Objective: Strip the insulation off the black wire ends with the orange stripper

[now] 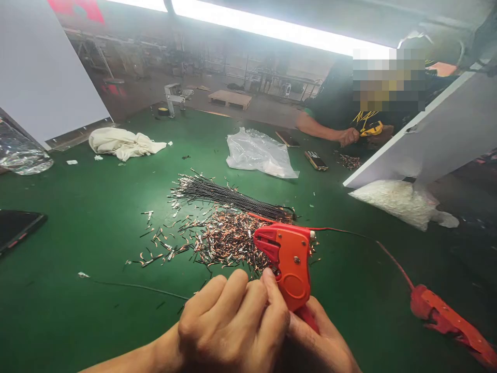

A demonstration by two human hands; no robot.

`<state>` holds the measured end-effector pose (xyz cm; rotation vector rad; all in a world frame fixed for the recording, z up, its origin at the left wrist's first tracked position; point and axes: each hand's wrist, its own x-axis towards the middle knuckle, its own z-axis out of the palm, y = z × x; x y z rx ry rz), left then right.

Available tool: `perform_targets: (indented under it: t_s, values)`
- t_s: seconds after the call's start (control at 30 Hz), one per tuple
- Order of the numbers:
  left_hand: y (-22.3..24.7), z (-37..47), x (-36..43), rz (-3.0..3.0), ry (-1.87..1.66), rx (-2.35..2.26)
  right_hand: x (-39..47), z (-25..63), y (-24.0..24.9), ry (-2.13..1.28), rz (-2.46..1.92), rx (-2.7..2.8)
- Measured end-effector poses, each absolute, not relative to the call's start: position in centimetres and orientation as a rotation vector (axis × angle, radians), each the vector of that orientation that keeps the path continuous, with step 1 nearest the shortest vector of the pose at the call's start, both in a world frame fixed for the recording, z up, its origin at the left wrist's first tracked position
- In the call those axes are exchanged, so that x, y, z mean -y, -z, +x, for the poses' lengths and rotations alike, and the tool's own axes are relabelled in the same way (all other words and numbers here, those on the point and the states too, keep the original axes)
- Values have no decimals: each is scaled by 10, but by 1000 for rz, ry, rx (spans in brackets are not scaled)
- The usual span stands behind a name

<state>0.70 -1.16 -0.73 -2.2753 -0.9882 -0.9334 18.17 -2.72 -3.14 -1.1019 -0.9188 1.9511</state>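
My right hand (324, 336) is closed round the handle of a red and orange wire stripper (297, 259), whose jaws point left. In front of it my left hand (236, 321) is closed, its thumb touching the tool below the jaws. A thin dark wire (140, 286) with a pale tip runs from the left into my left hand. Its other end is hidden by my fingers. Beyond the hands lies a heap of cut wire scraps (229, 238), black with bare copper. Behind that heap is a bundle of black wires (233, 196) with silvery ends.
A second red tool (452, 321) lies at right, with a red cord (394, 264) near it. Farther back are a clear plastic bag (260, 153), white cloth (120, 144) and a phone (316, 160). Across the green table (97, 217), another person's hand (347, 137) is beside a yellow tool.
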Motion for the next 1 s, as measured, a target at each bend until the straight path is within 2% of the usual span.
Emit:
perform_targets:
  t_s: [0.7,0.87,1.0]
  values:
    - [14,10,11,-2333,926,1008,34,175,51,-1884,-1196,843]
    - [18,9,5,-2323,998,1036,28,173,46,-1932,-1110,794]
    - [19,2,3,-2389,1069,1002,21,180,39,-1981,-878,637]
